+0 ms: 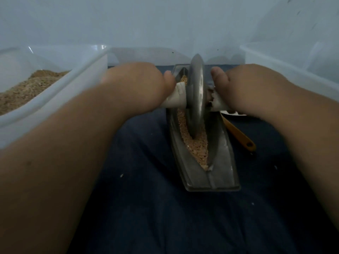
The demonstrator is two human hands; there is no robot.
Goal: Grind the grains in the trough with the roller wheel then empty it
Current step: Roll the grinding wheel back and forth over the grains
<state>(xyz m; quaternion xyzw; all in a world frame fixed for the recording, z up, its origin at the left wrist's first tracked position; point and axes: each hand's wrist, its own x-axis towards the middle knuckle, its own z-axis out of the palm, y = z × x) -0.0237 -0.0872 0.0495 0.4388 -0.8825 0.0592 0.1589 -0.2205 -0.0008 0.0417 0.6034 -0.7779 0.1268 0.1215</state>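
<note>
— Where is the roller wheel (197,96)?

— Upright in the trough (222,162), with its rim down in the grains (198,149) toward the far half. The trough lies lengthwise, pointing away from the person, on a dark cloth (146,180).

— And the hands?

— The left hand (135,83) is wrapped round the left handle (176,99) and the right hand (251,88) round the right handle (218,105). Both thumbs lie toward the disc. A hand on each side probably keeps the wheel from tipping and lets the weight bear evenly.

— How far along is it?

— Grinding, by the look of it. The grains look coarse along the groove and are heaped at the near end, away from the wheel. Emptying is not yet done.

— Why the tub (55,99) at the left?

— It holds brown meal (23,88) and stands close, so it is likely where the ground batch goes. An orange-handled scoop (238,134) lies just right of the trough, within reach. A second tub (293,66) stands at the right, and its contents cannot be seen.
</note>
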